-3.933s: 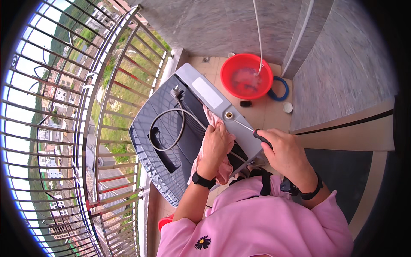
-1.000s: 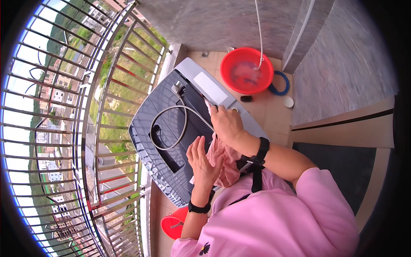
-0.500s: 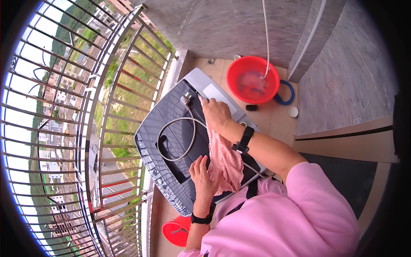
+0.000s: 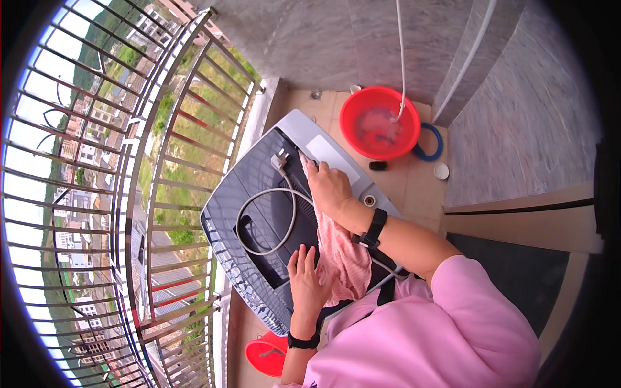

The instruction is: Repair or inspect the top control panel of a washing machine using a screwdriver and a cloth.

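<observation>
A pink cloth [image 4: 343, 265] lies bunched along the near right part of the washing machine's dark lid [image 4: 259, 174]. My right hand [image 4: 330, 187] is closed on the cloth's far end, pressing it close to the seam with the grey back panel. Beside the cloth's near end, my left hand [image 4: 307, 284] rests with its fingers stretched out and apart; part of its thumb side meets the cloth. A grey power cord [image 4: 242, 210] is looped on the lid, its plug [image 4: 279, 158] left of my right hand.
Beyond the machine stands a red basin [image 4: 346, 123] of water and a white hose [image 4: 401, 58]. A blue ring [image 4: 440, 142] and black brush-like object [image 4: 378, 166] lie nearby. A metal railing [image 4: 139, 194] runs along the left; a red bucket [image 4: 259, 359] sits below.
The view has shifted slightly. My right hand has come a little nearer to me along the machine, and a round fitting on the back panel shows more fully. My left hand stays beside the cloth.
</observation>
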Demonstrator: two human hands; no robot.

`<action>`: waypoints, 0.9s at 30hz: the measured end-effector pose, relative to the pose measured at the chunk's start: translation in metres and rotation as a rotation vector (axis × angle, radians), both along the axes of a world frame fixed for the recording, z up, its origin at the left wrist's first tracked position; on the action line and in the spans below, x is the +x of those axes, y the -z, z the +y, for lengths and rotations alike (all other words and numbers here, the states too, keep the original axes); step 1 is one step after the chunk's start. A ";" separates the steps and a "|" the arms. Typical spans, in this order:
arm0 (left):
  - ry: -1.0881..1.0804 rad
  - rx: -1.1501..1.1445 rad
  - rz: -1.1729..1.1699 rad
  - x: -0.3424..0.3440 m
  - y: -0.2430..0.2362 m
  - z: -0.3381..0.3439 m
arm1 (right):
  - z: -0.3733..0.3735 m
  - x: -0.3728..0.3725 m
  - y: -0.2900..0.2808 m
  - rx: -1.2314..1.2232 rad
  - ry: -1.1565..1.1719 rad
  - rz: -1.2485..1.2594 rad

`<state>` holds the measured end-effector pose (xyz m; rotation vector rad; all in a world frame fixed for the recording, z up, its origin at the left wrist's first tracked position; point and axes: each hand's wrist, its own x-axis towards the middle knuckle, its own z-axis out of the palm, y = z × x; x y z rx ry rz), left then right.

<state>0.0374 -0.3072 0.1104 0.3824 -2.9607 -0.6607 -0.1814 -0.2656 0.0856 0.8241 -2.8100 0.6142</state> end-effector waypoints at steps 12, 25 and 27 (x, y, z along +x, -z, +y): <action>0.087 0.063 -0.045 0.002 -0.008 0.019 | 0.031 0.026 -0.010 0.057 -0.078 -0.027; 0.486 0.451 -0.186 0.019 -0.017 0.046 | 0.120 0.095 -0.039 0.215 -0.104 -0.029; 0.496 0.436 -0.222 0.022 -0.017 0.048 | 0.138 0.103 -0.051 0.237 -0.128 -0.082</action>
